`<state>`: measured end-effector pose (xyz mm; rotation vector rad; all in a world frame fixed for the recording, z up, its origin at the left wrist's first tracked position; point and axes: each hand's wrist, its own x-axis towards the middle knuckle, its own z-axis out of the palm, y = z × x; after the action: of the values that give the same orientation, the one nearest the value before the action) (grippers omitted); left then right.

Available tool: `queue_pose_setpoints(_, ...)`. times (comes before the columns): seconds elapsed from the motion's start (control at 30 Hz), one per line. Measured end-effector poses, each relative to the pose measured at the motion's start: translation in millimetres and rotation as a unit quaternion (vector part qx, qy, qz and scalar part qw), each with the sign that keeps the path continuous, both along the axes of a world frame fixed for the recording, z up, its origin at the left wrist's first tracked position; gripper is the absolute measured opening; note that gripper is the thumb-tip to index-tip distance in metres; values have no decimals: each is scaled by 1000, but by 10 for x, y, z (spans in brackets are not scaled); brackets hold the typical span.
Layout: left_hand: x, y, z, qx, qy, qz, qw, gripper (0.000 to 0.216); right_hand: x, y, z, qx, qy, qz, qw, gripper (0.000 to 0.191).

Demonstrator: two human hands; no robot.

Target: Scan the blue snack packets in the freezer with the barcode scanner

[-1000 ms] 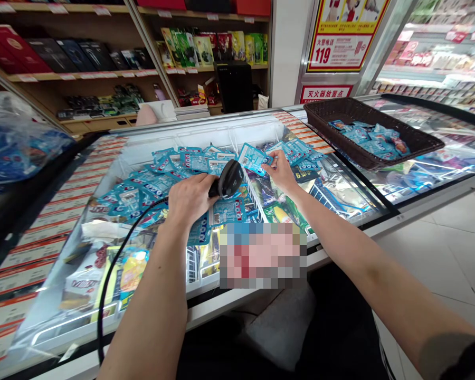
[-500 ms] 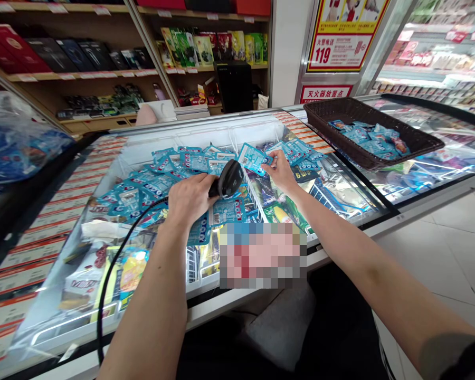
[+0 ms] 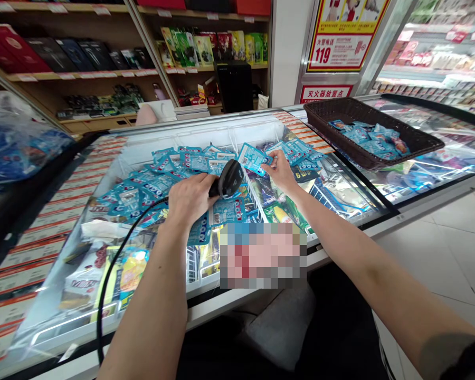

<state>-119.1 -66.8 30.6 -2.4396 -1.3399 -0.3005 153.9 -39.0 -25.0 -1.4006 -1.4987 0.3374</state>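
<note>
My left hand (image 3: 190,196) is closed round the handle of a black barcode scanner (image 3: 230,179), whose cable runs down to the left. The scanner's head points toward my right side. Between the thumb and fingers of my right hand (image 3: 280,170) is the corner of a blue packet (image 3: 253,158), tilted up just beyond the scanner. Many similar blue packets (image 3: 158,182) lie in a loose heap on the freezer's contents around both hands. Another blue packet (image 3: 226,211) rests below the scanner.
A glass-topped chest freezer (image 3: 206,311) stretches across in front of me. On its right part sits a brown woven basket (image 3: 415,140) with blue packets inside. A plastic bag (image 3: 19,140) is at the far left. Shelves of goods (image 3: 83,76) stand behind; a pixelated patch covers the near rim.
</note>
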Motion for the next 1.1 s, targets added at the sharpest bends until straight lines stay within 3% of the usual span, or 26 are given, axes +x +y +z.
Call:
queue_pose_setpoints(0.23, -22, 0, -6, 13, -12, 4, 1000, 39, -15, -73, 32, 21, -51, -6, 998, 40)
queue_pose_setpoints(0.43, -41, 4, 6, 27, -46, 36, 998, 38, 52, -126, 86, -8, -184, -171, 968, 29)
queue_pose_setpoints(0.57, -33, -2, 12, 36, -63, 59, 996, 37, 102, -139, 104, -12, -185, -234, 954, 29)
queue_pose_setpoints(0.63, -28, -5, 13, 38, -66, 68, 995, 37, 91, -154, 110, 1, -181, -220, 959, 30)
queue_pose_setpoints(0.83, -23, -17, 21, 42, -94, 107, 989, 39, 11, -173, 82, 11, -262, -43, 964, 27)
queue_pose_setpoints(1.0, -57, 0, 34, 35, -130, 138, 981, 41, 48, -153, 32, 28, -277, -92, 956, 30)
queue_pose_setpoints(1.1, -94, 24, 30, 31, -151, 151, 977, 42, 46, -154, 43, 25, -279, -78, 957, 30)
